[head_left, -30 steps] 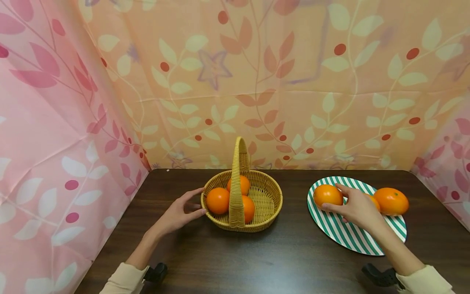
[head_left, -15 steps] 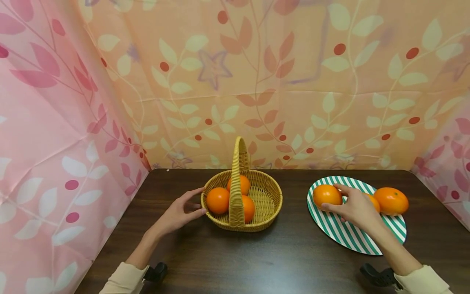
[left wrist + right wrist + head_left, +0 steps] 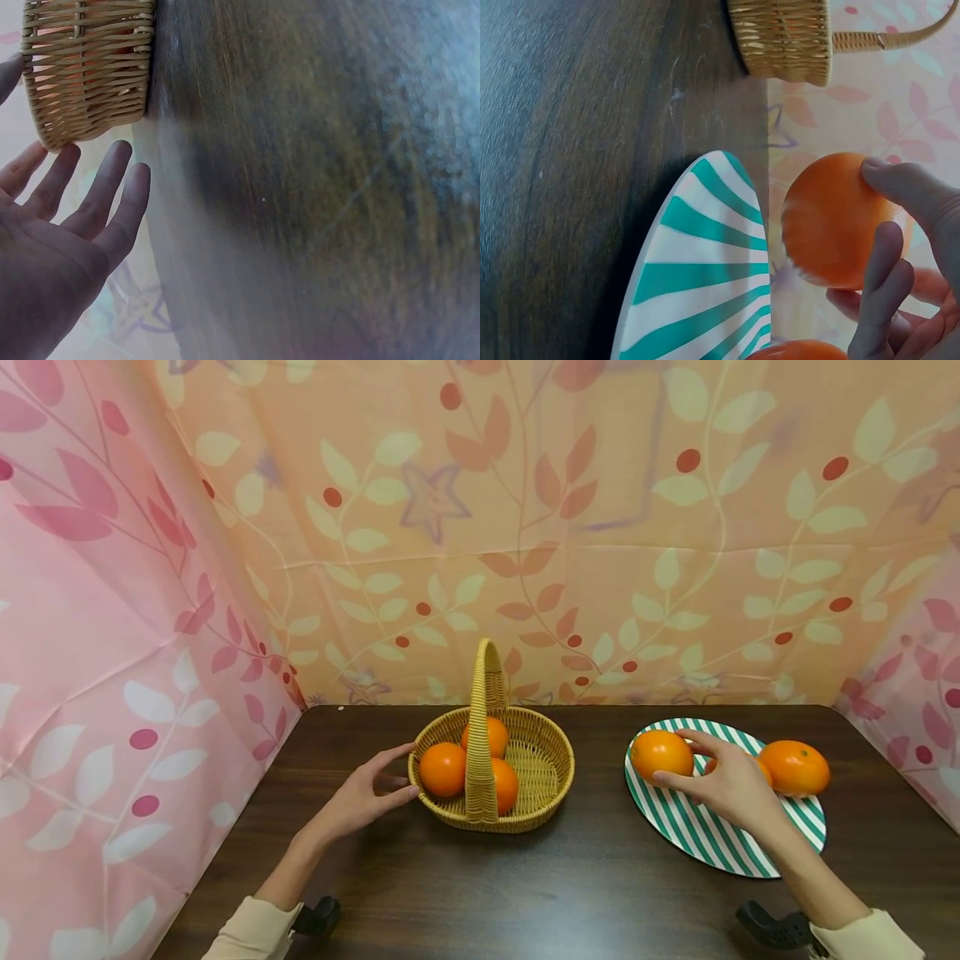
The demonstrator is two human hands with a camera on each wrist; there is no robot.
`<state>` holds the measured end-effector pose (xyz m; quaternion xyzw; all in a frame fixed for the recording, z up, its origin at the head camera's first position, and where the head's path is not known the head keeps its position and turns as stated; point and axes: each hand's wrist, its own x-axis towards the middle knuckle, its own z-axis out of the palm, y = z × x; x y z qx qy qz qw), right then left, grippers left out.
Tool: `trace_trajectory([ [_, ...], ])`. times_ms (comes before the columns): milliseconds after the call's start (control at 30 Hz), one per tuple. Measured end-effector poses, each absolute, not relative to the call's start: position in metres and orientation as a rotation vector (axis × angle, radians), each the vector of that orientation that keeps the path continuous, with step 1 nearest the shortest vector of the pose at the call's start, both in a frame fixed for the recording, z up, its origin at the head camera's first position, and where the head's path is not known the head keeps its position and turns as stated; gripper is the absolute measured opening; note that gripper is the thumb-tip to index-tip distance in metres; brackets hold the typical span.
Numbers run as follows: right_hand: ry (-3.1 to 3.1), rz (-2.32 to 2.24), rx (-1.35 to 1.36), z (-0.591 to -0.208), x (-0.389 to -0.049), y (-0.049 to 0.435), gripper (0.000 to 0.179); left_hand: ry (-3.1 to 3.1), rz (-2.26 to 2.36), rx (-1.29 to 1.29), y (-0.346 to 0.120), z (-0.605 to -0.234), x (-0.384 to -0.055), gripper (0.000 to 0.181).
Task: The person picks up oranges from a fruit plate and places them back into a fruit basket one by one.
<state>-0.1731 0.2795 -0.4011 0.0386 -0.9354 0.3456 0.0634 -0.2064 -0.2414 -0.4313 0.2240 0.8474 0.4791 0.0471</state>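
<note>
Head view: dark table (image 3: 525,885); striped plate (image 3: 697,843) at right; wicker basket (image 3: 540,777) at centre, holding three oranges. Right hand (image 3: 731,787) curled around orange (image 3: 660,753) above plate's left edge. Left hand (image 3: 360,795) spread, fingertips at basket's side. Risk: loose grip, orange likely dropping and rolling off table.
</note>
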Motion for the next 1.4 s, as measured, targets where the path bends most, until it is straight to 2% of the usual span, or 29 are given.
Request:
trace_trajectory([
  [467, -2.753, 1.204, 0.218, -0.396, -0.177, 0.266, 0.081, 2.583, 1.454, 0.695, -0.241, -0.433, -0.207, 0.068],
  [1400, -2.610, 1.376, 0.375, -0.392, -0.199, 0.210, 0.071, 2.606, 1.425, 0.664, -0.242, -0.433, -0.207, 0.070],
])
